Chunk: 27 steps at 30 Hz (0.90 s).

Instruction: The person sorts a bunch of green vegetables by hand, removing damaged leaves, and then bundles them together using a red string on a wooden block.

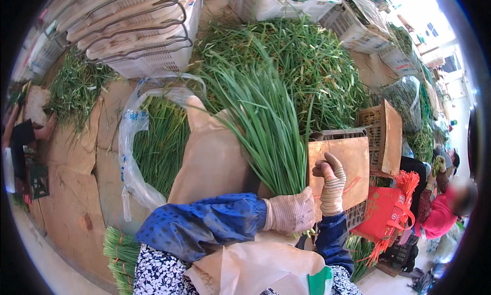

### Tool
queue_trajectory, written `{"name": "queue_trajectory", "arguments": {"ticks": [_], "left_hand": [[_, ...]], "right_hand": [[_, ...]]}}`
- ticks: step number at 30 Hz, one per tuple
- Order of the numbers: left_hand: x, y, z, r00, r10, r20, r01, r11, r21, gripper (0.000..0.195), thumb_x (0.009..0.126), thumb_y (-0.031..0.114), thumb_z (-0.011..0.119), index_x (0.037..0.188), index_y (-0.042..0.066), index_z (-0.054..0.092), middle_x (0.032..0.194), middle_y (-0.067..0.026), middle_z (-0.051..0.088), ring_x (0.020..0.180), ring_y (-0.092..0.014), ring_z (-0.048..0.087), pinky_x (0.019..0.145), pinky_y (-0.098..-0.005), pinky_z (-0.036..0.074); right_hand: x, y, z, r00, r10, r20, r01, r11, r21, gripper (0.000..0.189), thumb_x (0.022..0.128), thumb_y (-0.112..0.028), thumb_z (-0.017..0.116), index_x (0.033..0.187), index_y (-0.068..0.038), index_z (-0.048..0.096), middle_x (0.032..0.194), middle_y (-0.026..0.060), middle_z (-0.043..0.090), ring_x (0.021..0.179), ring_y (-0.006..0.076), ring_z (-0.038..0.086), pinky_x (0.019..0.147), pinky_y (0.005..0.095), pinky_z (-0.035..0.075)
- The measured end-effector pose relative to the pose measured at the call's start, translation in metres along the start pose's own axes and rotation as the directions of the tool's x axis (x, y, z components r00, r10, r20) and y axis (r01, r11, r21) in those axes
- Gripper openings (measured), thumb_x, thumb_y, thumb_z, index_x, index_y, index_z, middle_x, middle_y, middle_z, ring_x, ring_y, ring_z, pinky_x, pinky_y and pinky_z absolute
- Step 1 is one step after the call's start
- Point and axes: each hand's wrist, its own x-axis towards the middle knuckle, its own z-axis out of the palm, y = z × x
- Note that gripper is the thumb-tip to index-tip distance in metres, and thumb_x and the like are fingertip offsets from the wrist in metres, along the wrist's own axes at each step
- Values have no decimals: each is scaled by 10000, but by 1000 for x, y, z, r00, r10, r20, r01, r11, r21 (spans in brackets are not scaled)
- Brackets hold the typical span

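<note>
My left hand, in a ribbed knit glove, grips a bunch of long green garlic chives near its cut stem ends. The leaves fan out away from me, over the brown apron across my knees. My right hand wears a striped glove with bare fingertips. It is over a wooden board on a crate, with its fingers curled; whether anything is pinched there cannot be told. A thin red tie strip lies on the board beside this hand.
A clear plastic bag of loose chives stands at left. Ahead is a large heap of leafy trimmings. Red-tied bundles lie at lower left. A red bag with red strips is at right. Another person sits beyond.
</note>
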Motion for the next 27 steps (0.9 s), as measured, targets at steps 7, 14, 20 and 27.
{"name": "queue_trajectory", "arguments": {"ticks": [7,14,20,27], "left_hand": [[-4,3,4,999,-15,33,18,996,-85,179,750,270,548,754,100,604,721,-51,609,751,-262,610,910,-523,436],[-5,1,-1,973,46,226,-21,994,-110,147,787,262,563,771,137,638,740,-26,628,757,-237,620,864,-502,442],[30,-68,-81,962,-191,-193,182,981,-64,200,674,178,692,857,124,632,773,-36,564,741,-249,567,720,-425,471],[74,-85,-190,792,-402,-460,318,914,-252,374,817,200,693,1120,6,593,1035,-152,647,904,-283,635,806,-420,530]], "right_hand": [[15,13,-14,991,-130,43,136,977,-163,273,907,-7,557,1173,-15,617,954,70,661,793,138,625,751,270,524],[9,-46,35,894,-403,195,437,880,-186,473,877,59,565,1336,-42,515,1212,60,603,1102,149,567,947,293,458],[-5,-40,22,797,-536,278,603,736,-309,894,718,-3,744,1479,-31,275,1432,180,429,1335,304,407,1092,401,350],[5,-139,152,459,-868,188,886,430,-174,1317,387,-412,891,1423,84,247,1411,313,325,1353,459,288,1125,511,225]]}}
